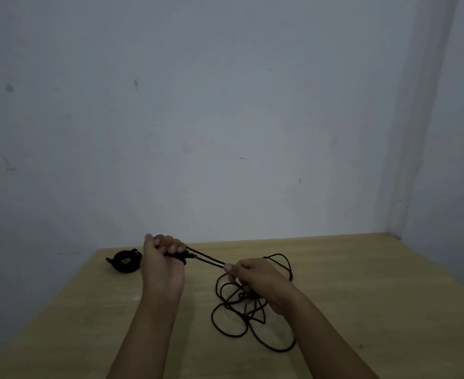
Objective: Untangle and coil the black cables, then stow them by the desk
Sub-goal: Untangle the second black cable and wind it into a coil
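Coiling is the step in hand, as I judge it: one cable already lies wound in a tight coil [125, 260] at the far left of the desk [362, 283], and I am working on the second. My left hand [163, 262] is raised in front of me, fist closed round the cable's [236, 318] end, with what looks like a plug poking out beside my fingers; whether I already hold a few turns there I cannot tell, the fist hides it. From that fist two strands [207, 259] run taut, side by side, down and to the right into my right hand [255, 277], which pinches them between thumb and curled fingers just above the desktop. Both forearms reach in from the bottom edge, the left one steeper, the right one lower and angled in across the tangle. Below and behind my right hand the rest of the cable sprawls on the wood in loose, crossing loops, some passing under my wrist. That heap is still knotted over itself, so the next move, I think, calls for drawing slack out of it slowly, letting the strands slide through my right pinch and lifting any loop that snags, before laying another turn into my left hand. Stowing by the desk is not yet begun.
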